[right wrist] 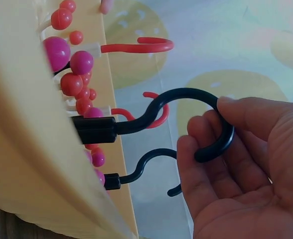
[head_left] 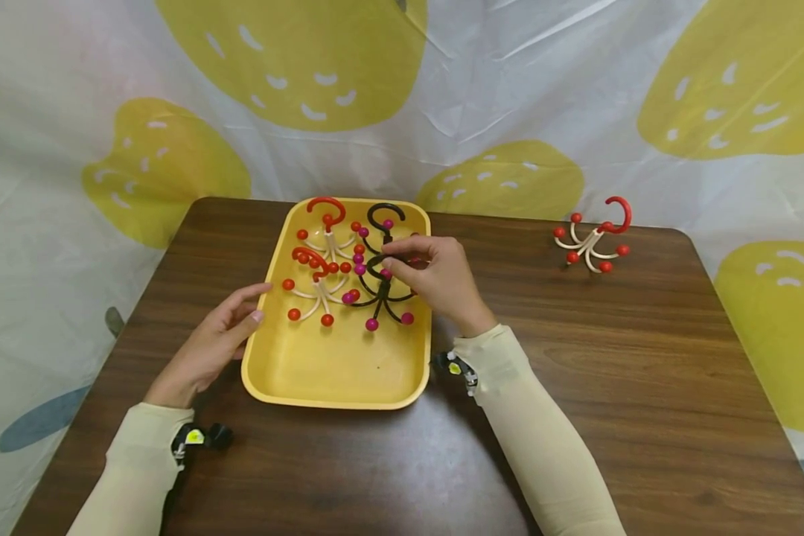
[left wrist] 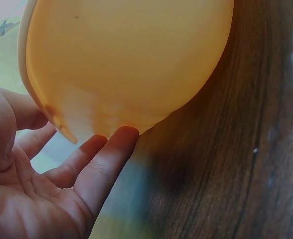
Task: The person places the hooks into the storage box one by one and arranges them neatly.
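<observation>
My right hand [head_left: 445, 279] is over the right side of a yellow tray [head_left: 335, 406]. Its thumb and fingers pinch the curved top of a black multi-arm hook hanger [head_left: 383, 290] with pink ball tips, seen large as a black hook [right wrist: 186, 94] in the right wrist view. Behind it stands a second black hanger [head_left: 387, 216]. Two cream hangers with red hooks, a front one [head_left: 319, 290] and a back one [head_left: 330, 238], sit on the tray's left. My left hand [head_left: 214, 339] touches the tray's left side, fingertips at the rim and outer wall [left wrist: 131, 74].
Another cream hanger with a red hook [head_left: 589, 242] stands at the back right of the brown wooden table [head_left: 610, 357]. A white cloth with yellow shapes [head_left: 496, 89] hangs behind the table. The tray's raised rim surrounds the closely set hangers.
</observation>
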### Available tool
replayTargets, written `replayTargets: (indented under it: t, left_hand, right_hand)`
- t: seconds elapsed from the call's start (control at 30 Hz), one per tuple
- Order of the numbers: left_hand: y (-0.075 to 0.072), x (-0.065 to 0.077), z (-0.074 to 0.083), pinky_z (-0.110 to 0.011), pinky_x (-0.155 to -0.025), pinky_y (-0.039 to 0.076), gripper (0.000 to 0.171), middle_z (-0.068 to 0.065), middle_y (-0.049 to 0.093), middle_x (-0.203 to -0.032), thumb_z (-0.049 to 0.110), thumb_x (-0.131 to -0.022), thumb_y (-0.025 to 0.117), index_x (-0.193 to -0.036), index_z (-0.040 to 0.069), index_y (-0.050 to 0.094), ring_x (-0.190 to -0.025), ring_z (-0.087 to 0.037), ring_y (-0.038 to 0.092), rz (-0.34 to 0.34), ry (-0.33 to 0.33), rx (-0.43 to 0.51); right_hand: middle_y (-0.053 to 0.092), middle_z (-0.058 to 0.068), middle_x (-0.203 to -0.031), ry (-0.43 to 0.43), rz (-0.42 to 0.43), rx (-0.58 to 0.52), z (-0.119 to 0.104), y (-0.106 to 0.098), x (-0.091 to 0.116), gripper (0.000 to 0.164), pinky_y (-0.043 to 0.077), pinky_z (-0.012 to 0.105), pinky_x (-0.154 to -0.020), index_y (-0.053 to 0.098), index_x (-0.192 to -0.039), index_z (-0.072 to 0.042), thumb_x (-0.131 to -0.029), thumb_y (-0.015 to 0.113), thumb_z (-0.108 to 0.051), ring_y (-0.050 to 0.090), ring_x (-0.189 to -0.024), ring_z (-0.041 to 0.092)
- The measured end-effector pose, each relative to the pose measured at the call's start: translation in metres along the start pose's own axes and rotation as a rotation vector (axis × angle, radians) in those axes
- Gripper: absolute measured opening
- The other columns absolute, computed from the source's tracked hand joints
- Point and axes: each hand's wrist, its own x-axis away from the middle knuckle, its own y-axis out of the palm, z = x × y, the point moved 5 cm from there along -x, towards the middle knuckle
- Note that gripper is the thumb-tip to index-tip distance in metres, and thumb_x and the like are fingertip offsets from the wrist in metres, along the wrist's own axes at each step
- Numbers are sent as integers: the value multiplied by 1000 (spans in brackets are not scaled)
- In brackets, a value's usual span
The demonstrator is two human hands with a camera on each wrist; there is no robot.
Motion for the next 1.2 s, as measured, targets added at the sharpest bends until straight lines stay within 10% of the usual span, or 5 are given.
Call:
replayTargets:
  t: [1.2]
  left_hand:
    - [-1,-1,-1,-42,-76,66,55,-31,47,-146,28,-114,50,-165,19,32,-106,-16,69,2,2,1]
  right_hand:
    - [80,17,-110,16,27,-54,-7,-25,0,21,64,30,-83,80,-113,0,-93,81,-7,78,-94,23]
